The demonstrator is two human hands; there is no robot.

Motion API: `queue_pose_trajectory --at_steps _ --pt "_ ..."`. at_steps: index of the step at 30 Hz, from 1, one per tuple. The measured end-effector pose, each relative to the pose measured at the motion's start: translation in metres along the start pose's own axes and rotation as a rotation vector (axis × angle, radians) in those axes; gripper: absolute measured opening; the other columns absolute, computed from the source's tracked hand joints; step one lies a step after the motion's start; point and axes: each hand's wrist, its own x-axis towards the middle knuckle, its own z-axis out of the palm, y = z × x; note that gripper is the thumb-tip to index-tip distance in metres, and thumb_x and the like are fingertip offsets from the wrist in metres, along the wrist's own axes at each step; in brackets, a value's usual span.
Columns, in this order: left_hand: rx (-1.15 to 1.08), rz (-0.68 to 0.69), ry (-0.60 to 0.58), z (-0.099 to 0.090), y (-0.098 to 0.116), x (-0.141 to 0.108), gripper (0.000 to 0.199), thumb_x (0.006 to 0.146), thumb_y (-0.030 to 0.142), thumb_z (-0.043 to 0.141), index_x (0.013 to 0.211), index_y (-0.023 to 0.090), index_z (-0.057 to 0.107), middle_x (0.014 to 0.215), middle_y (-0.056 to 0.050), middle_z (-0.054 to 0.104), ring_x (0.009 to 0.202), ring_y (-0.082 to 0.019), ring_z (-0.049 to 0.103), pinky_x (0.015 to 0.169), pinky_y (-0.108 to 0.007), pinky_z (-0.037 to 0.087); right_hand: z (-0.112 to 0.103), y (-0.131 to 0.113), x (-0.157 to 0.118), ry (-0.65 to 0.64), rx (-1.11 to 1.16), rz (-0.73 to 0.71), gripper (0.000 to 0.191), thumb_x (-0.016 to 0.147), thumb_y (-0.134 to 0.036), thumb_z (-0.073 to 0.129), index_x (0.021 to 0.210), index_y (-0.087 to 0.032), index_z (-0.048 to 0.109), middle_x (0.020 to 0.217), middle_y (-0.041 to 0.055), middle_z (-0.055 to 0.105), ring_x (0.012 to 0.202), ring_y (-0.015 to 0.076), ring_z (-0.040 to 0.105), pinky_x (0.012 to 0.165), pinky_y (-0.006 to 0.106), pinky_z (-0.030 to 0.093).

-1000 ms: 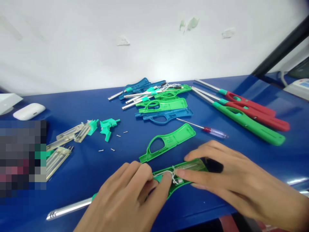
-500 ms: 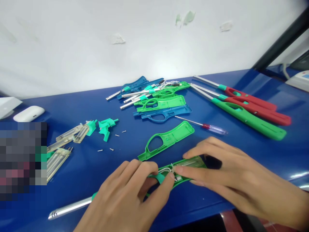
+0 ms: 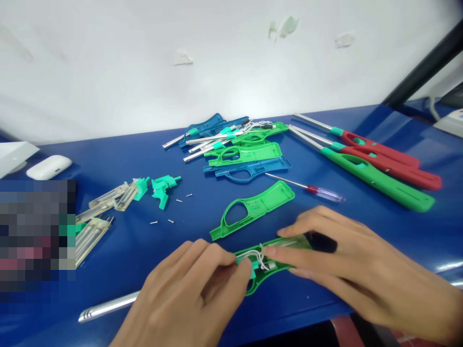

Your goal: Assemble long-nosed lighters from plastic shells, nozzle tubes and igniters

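Note:
An open green lighter half (image 3: 261, 284) lies near the table's front edge, with white wires (image 3: 258, 255), a teal piece (image 3: 254, 268) and a clear tank (image 3: 289, 242) inside it. My left hand (image 3: 191, 284) is closed round its trigger end, thumb and fingertips pinched by the teal piece. From under that hand a silver tube (image 3: 108, 308) sticks out to the left. My right hand (image 3: 336, 260) grips the tank end, index finger on the inside near the wires. Just behind lies an empty green half (image 3: 267, 200).
Blue table (image 3: 137, 250) holds small screws (image 3: 171, 221), teal triggers (image 3: 161, 190), clear tanks (image 3: 92, 236), a screwdriver (image 3: 321, 193), piled blue and green shells (image 3: 249, 154), red lighters (image 3: 398, 168), a green lighter (image 3: 379, 178) and a white case (image 3: 49, 167). A wall (image 3: 144, 62) stands behind.
My left thumb has drawn back left from the wires to the teal piece, showing more of the wires and the shell's lower edge. My right hand holds nearly the same place. The view has shifted slightly.

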Motion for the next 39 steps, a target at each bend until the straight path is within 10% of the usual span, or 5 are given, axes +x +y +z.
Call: queue_pose_trajectory --at_steps 22,39 --pt "0.139 0.091 0.062 0.006 0.005 0.002 0.028 0.097 0.007 0.05 0.119 0.02 0.061 0.099 -0.001 0.068 0.09 -0.021 0.063 0.093 -0.037 0.048 -0.001 -0.001 -0.006 0.021 0.004 0.009 0.054 0.113 -0.02 0.043 0.164 -0.039 0.044 0.128 0.0065 0.066 0.113 0.0193 0.064 0.088 0.033 0.062" --pt "0.15 0.101 0.11 -0.002 0.013 0.024 0.029 0.103 0.007 0.048 0.096 0.021 0.072 0.084 0.002 0.069 0.074 -0.019 0.064 0.073 -0.037 0.05 -0.003 -0.005 -0.001 0.063 0.067 0.019 0.05 0.111 -0.017 0.044 0.156 -0.035 0.056 0.12 0.0082 0.07 0.106 0.0209 0.065 0.081 0.03 0.063"
